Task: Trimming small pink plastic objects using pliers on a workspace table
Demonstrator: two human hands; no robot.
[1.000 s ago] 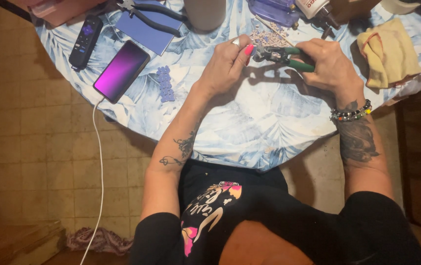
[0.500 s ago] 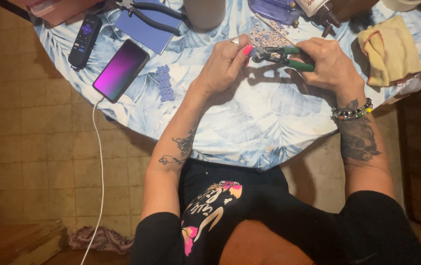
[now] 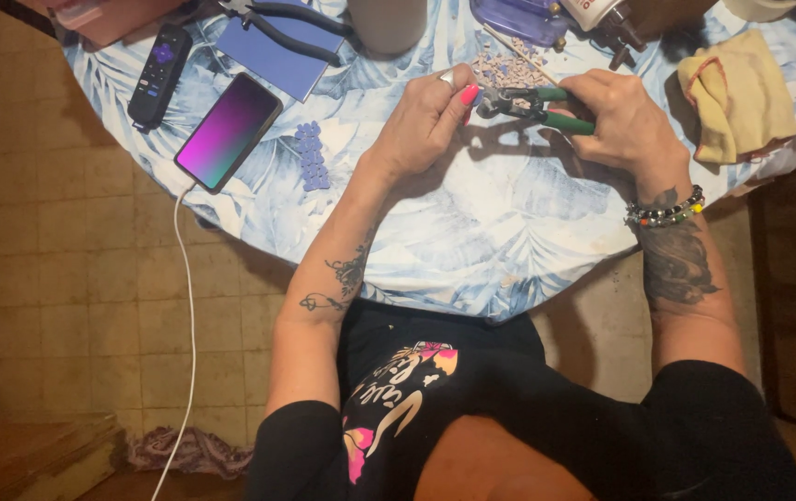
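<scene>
Mid-snip near the table's (image 3: 472, 232) far edge: right hand (image 3: 625, 121) squeezing green nippers (image 3: 537, 104), left hand (image 3: 426, 121) pinching a tiny piece in the jaws. Next up, a firm squeeze.

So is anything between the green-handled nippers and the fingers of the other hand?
Nothing visible: the green-handled nippers in the right hand meet the left hand fingertips directly; what they pinch is too small to tell.

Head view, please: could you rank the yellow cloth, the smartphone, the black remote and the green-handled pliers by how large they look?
1. yellow cloth
2. smartphone
3. and 4. black remote and green-handled pliers: too alike to rank, since the right hand covers part of the handles.
</scene>
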